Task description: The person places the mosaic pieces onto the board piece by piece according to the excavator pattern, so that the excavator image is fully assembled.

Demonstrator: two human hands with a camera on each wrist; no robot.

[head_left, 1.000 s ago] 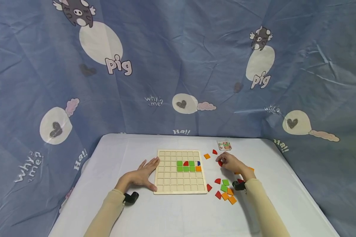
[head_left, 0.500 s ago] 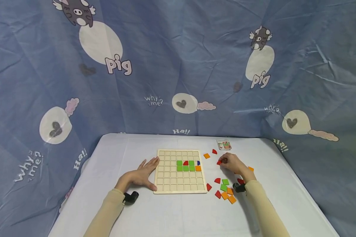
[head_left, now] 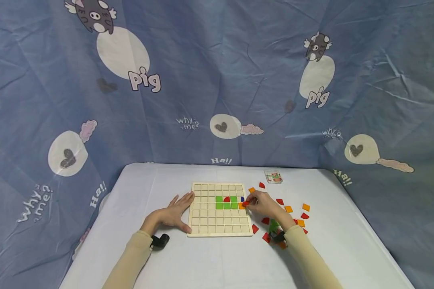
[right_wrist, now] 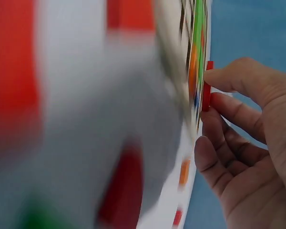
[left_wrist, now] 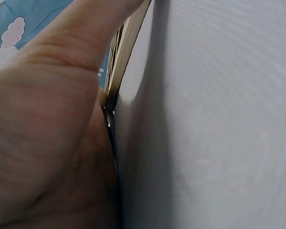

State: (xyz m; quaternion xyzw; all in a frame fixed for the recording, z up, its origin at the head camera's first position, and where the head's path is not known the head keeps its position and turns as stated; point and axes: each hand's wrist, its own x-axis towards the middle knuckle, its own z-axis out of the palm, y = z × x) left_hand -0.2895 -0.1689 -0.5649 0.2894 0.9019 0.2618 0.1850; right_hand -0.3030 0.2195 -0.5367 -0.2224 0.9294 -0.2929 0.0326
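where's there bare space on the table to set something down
Bare: the white table on the near side of the board, between the sleeves, and left of the left hand. Crowded: right of the board, where loose tiles lie around the right hand.

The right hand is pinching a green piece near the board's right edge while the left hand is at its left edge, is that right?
Not quite: the pinched piece is red, not green, as the right wrist view shows. The right hand does pinch a red piece near the right edge of the board, with the left hand at its left edge.
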